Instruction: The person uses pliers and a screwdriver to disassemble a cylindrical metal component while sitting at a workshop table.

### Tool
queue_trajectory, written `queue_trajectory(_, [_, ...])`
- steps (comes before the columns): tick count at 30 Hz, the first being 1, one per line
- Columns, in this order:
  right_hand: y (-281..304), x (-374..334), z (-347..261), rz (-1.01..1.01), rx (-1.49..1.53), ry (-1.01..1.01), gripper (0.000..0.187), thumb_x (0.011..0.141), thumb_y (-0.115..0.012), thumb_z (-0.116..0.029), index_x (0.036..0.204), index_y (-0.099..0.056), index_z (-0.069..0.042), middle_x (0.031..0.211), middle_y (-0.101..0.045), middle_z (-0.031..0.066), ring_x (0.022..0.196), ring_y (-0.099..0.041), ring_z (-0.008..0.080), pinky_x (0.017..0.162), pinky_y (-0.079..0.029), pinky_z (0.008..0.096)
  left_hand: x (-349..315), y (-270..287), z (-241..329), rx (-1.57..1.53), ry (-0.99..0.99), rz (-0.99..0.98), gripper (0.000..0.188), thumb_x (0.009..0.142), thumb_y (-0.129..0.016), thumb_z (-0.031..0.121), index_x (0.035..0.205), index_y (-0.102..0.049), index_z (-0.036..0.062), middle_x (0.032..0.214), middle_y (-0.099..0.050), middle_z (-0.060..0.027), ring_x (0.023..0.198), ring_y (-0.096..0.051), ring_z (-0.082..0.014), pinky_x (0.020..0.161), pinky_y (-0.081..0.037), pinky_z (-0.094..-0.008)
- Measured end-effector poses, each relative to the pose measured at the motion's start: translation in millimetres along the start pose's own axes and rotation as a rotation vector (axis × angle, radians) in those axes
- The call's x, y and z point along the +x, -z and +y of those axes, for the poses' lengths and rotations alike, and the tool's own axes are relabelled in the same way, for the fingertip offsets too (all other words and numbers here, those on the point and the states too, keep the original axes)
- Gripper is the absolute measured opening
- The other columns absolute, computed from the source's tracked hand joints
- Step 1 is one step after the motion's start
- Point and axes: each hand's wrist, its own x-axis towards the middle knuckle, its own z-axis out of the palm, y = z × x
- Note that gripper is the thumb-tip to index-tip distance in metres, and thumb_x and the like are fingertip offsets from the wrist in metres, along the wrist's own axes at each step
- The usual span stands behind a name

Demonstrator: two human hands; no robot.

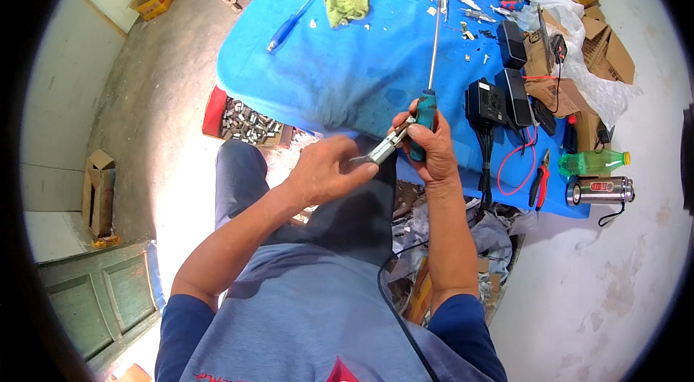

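Right hand (428,147) is wrapped tight round the teal handle of a long screwdriver (431,71), whose thin steel shaft points away over the blue cloth-covered table (340,71). Left hand (327,171) pinches a small grey metal part (382,151), fingers closed on it, and holds it against the handle above the lap, seemingly to steady it. Nearby: green rag (345,3), black boxes (499,96), red-handled pliers (540,179), green plastic bottle (593,161).
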Motion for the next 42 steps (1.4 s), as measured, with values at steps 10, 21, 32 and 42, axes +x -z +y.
queue_trajectory(10, [4,20,-8,-0.028,0.025,0.038,0.036,0.083,-0.068,-0.005,0.116,-0.054,-0.006,0.103,-0.067,0.0162,0.093,-0.068,0.0266,0.083,-0.057,0.0392,34,-2,8,0.322,-0.249,-0.007,0.041,0.088,-0.067,0.041,0.079,-0.059,0.0023,0.077,-0.058,-0.0162,0.07,-0.059,-0.0378,0.062,-0.045,-0.0461])
queue_trajectory(21, [-4,26,-12,0.09,-0.283,0.046,0.033,0.083,-0.07,-0.006,0.112,-0.056,-0.001,0.109,-0.065,0.0129,0.097,-0.067,0.022,0.083,-0.056,0.0334,38,-4,-5,0.394,-0.23,0.11,0.039,0.079,-0.077,0.039,0.074,-0.063,0.0032,0.068,-0.06,-0.0157,0.066,-0.061,-0.0373,0.059,-0.047,-0.0453])
queue_trajectory(32, [-15,29,-11,0.021,-0.315,0.061,0.035,0.08,-0.068,-0.002,0.113,-0.056,-0.003,0.107,-0.064,0.0118,0.096,-0.066,0.0224,0.087,-0.054,0.036,25,-7,1,0.163,-0.006,-0.028,0.044,0.084,-0.072,0.041,0.078,-0.063,-0.0012,0.062,-0.056,-0.0185,0.056,-0.056,-0.0309,0.055,-0.042,-0.0412])
queue_trajectory(42, [-17,31,-13,-0.02,-0.335,0.076,0.033,0.082,-0.063,0.001,0.115,-0.059,-0.001,0.104,-0.065,0.0085,0.092,-0.066,0.0191,0.084,-0.054,0.0335,21,-8,6,0.084,0.054,-0.043,0.046,0.086,-0.069,0.043,0.077,-0.061,-0.0011,0.059,-0.054,-0.0158,0.055,-0.052,-0.0238,0.055,-0.04,-0.0394])
